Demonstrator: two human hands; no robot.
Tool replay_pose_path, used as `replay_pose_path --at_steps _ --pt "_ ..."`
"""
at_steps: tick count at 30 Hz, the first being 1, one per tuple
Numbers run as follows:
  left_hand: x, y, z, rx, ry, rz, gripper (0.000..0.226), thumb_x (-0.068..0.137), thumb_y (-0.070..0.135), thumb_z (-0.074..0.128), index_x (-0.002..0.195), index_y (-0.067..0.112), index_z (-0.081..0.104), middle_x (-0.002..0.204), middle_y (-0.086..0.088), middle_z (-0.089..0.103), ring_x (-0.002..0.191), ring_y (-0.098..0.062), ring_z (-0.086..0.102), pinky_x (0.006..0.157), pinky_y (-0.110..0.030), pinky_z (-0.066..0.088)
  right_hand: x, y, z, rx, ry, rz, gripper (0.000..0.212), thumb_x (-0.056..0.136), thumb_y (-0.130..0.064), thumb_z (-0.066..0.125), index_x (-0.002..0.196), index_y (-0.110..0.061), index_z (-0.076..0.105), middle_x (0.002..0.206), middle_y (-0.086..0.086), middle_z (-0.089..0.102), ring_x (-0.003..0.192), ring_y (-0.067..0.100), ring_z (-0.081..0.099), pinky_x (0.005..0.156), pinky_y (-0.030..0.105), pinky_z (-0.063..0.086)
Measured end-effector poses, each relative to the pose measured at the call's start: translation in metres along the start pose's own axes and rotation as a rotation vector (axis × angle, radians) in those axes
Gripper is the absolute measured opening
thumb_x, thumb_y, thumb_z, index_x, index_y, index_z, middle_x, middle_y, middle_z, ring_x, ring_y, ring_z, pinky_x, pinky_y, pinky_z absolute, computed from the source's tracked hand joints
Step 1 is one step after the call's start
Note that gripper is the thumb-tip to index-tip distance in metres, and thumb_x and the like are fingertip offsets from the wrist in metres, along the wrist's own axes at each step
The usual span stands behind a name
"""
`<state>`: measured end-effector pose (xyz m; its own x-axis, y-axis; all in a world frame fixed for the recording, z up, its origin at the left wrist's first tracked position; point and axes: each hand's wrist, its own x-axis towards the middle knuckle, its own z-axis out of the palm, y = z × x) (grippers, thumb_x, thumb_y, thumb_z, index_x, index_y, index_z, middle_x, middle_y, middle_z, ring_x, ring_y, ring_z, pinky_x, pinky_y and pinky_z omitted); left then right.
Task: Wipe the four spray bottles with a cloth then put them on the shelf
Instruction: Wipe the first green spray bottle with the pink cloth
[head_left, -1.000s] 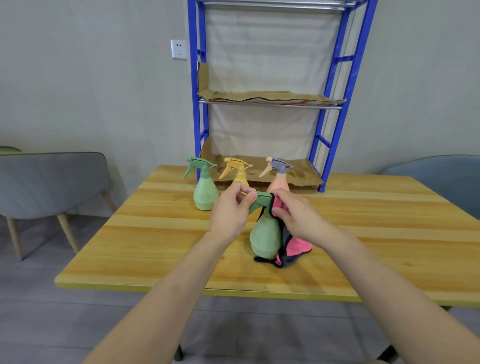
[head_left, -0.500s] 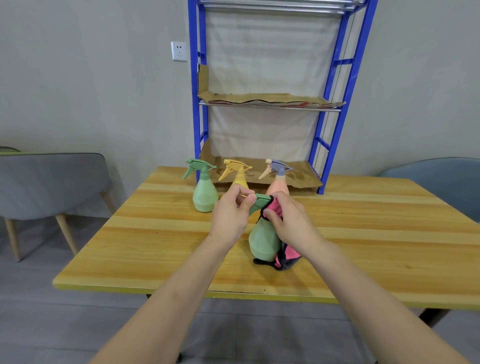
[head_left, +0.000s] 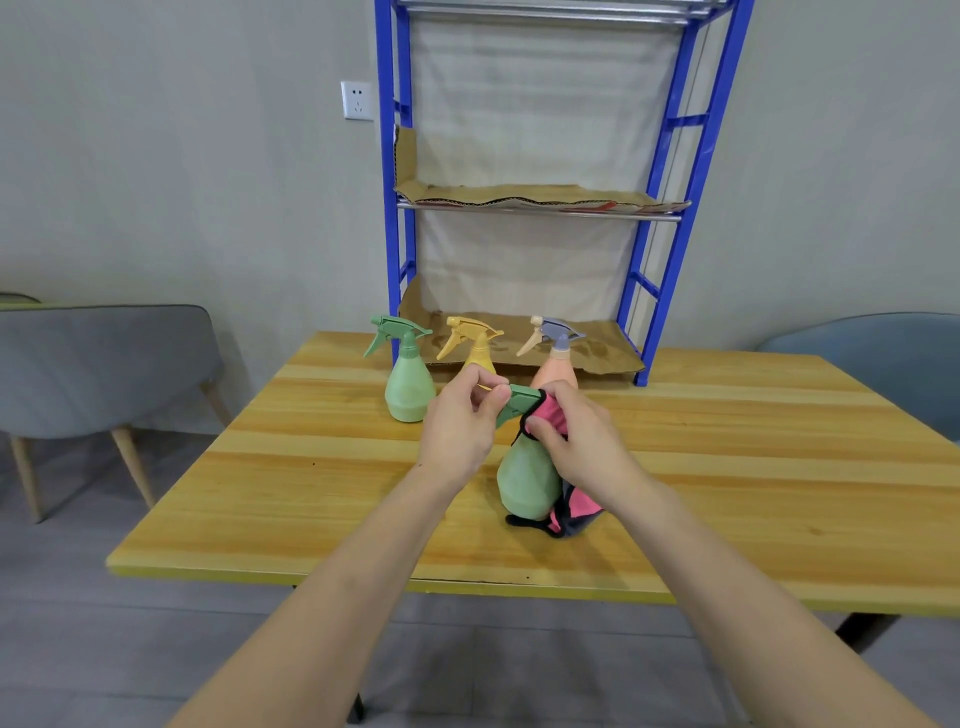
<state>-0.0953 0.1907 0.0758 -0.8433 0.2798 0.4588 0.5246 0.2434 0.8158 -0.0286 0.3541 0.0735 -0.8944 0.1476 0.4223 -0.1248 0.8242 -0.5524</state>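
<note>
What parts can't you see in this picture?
1. Head view: the yellow bottle body, behind the left hand.
2. The near green bottle neck and trigger, covered by the pink cloth and right hand.
3. The peach bottle base, behind the right hand.
4. The blue shelf top, cut off by the picture's upper edge.

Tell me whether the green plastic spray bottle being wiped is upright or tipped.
Upright: the green spray bottle stands base-down on the wooden table.

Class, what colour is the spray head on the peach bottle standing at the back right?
Greyish purple, with a cream trigger: the peach bottle, seen best in the head view.
</note>
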Motion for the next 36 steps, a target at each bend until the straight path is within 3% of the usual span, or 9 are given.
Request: replay_pose_path --at_steps 3,6,9,16,19,24,27,32,36 --pt "0.002 0.0 -0.003 0.002 -0.021 -0.001 0.008 0.102 0.031 0.06 0.099 0.025 0.064 0.086 0.008 0.066 0.075 -0.004 0.057 0.071 -0.029 0.049 0.002 0.005 -0.009 0.007 -0.069 -0.026 0.022 0.101 -0.023 0.064 0.122 -0.026 0.058 0.094 -0.019 0.056 0.088 0.004 0.054 0.072 0.018 0.038" --pt "0.004 0.001 -0.003 -0.026 -0.04 -0.011 0.007 0.102 0.03 0.061 0.098 0.025 0.065 0.082 0.011 0.064 0.072 -0.001 0.055 0.07 -0.026 0.046 0.0 0.015 -0.021 0.016 -0.126 -0.057 0.024 0.101 -0.017 0.063 0.123 -0.028 0.06 0.086 -0.021 0.058 0.083 -0.005 0.055 0.069 0.012 0.037" --pt "0.007 0.001 -0.003 -0.027 -0.041 -0.019 0.006 0.102 0.028 0.061 0.098 0.026 0.066 0.081 0.01 0.064 0.071 -0.001 0.054 0.07 -0.026 0.046 -0.002 0.019 -0.024 0.026 -0.133 -0.043 0.023 0.101 -0.018 0.063 0.121 -0.028 0.063 0.09 -0.017 0.064 0.087 -0.001 0.057 0.069 0.011 0.039" --pt "0.006 0.0 0.002 -0.033 -0.02 -0.012 0.005 0.101 0.025 0.062 0.099 0.022 0.066 0.076 0.011 0.06 0.067 -0.001 0.052 0.068 -0.027 0.043 -0.001 0.007 -0.014 0.1 0.027 0.044 0.007 0.092 -0.035 0.074 0.094 -0.029 0.071 0.084 -0.008 0.07 0.081 0.006 0.061 0.064 0.015 0.042" --pt "0.007 -0.003 -0.002 -0.06 -0.016 -0.046 0.006 0.102 0.024 0.061 0.1 0.023 0.066 0.079 0.006 0.063 0.072 -0.008 0.055 0.071 -0.03 0.047 -0.001 0.0 -0.014 0.081 0.024 0.001 0.012 0.095 -0.03 0.071 0.087 -0.038 0.068 0.077 -0.01 0.067 0.076 0.004 0.059 0.063 0.012 0.041" --pt "0.011 0.003 -0.001 -0.061 -0.054 -0.065 0.008 0.102 0.025 0.062 0.097 0.029 0.065 0.082 0.005 0.065 0.075 -0.011 0.057 0.072 -0.03 0.049 -0.004 0.014 -0.024 0.032 -0.05 -0.045 0.011 0.1 -0.022 0.064 0.097 -0.029 0.07 0.083 -0.008 0.07 0.08 0.011 0.061 0.067 0.021 0.041" --pt "0.01 0.006 0.001 -0.07 -0.055 -0.073 0.008 0.102 0.024 0.061 0.097 0.027 0.065 0.081 0.006 0.063 0.073 -0.009 0.055 0.071 -0.028 0.047 -0.007 0.014 -0.025 0.038 -0.044 -0.032 0.008 0.1 -0.025 0.065 0.101 -0.026 0.073 0.084 -0.007 0.071 0.08 0.009 0.061 0.066 0.017 0.04" --pt "0.006 0.007 -0.001 -0.062 -0.056 -0.077 0.005 0.102 0.023 0.062 0.098 0.025 0.065 0.082 0.005 0.062 0.075 -0.01 0.054 0.071 -0.028 0.047 0.004 0.0 -0.014 0.052 0.068 0.069 0.026 0.09 -0.044 0.073 0.074 -0.024 0.07 0.065 -0.004 0.062 0.065 0.011 0.055 0.056 0.024 0.039" --pt "0.0 0.006 -0.003 -0.103 -0.051 -0.089 0.005 0.101 0.023 0.062 0.102 0.021 0.067 0.088 0.003 0.066 0.078 -0.009 0.056 0.073 -0.027 0.048 -0.001 -0.009 -0.008 0.06 0.131 0.013 0.033 0.099 -0.039 0.064 0.066 -0.04 0.06 0.06 -0.009 0.057 0.063 0.009 0.053 0.054 0.019 0.036"
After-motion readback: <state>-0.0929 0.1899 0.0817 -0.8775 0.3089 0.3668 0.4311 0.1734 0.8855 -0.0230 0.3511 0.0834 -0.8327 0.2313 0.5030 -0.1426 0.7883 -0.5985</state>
